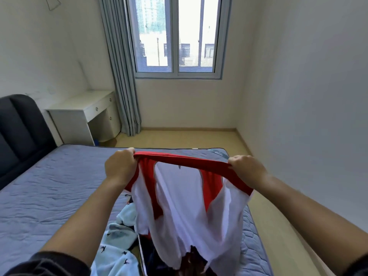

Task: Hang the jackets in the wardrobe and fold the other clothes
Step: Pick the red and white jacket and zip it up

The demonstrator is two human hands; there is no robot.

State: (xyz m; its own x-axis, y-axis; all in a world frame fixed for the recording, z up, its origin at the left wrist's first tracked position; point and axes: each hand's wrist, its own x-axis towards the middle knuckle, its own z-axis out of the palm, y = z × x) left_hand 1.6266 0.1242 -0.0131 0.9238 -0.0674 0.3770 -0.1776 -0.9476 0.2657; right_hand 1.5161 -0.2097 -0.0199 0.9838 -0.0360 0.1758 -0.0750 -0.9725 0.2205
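A red-and-white garment (183, 198) hangs in the air above the bed, stretched between both hands by its red top edge. My left hand (119, 167) grips the left end of that edge. My right hand (246, 168) grips the right end. The white body of the garment drops down over a heap of other clothes. In that heap lies a light blue piece with small dark prints (117, 248) and some dark clothing (191, 261), partly hidden by the hanging garment.
The bed (49, 196) has a blue-grey quilted cover and a dark padded headboard (18, 124) at the left. A white desk (83, 114) stands by grey curtains (123, 76) and a window (175, 34). Wooden floor (189, 138) lies beyond and right of the bed.
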